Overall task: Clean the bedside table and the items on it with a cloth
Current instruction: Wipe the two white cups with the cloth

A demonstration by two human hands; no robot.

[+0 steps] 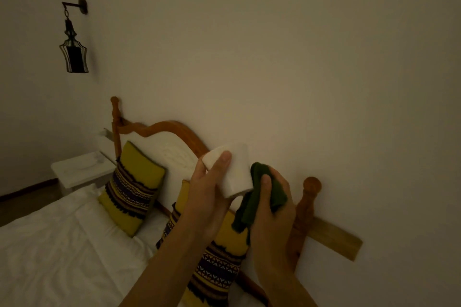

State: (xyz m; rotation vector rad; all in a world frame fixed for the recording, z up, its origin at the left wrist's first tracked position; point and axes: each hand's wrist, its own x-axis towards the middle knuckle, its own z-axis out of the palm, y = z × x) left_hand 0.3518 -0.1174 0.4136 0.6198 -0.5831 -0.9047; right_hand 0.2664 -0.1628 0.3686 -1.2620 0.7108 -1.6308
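My left hand point(208, 194) holds a small white blocky object point(235, 173) up in front of the wall, thumb across its near face. Pressed against the object's right side is a dark green cloth point(259, 194), bunched in my right hand point(270, 209), with its loose end hanging down. A white bedside table point(79, 172) stands far off at the left, beyond the bed. The room is dim.
A bed with white sheets point(57, 244) fills the lower left, with two yellow patterned pillows point(134, 189) against a wooden headboard point(169, 127). A headboard post point(308, 204) stands just right of my hands. A dark lantern lamp point(73, 52) hangs on the wall.
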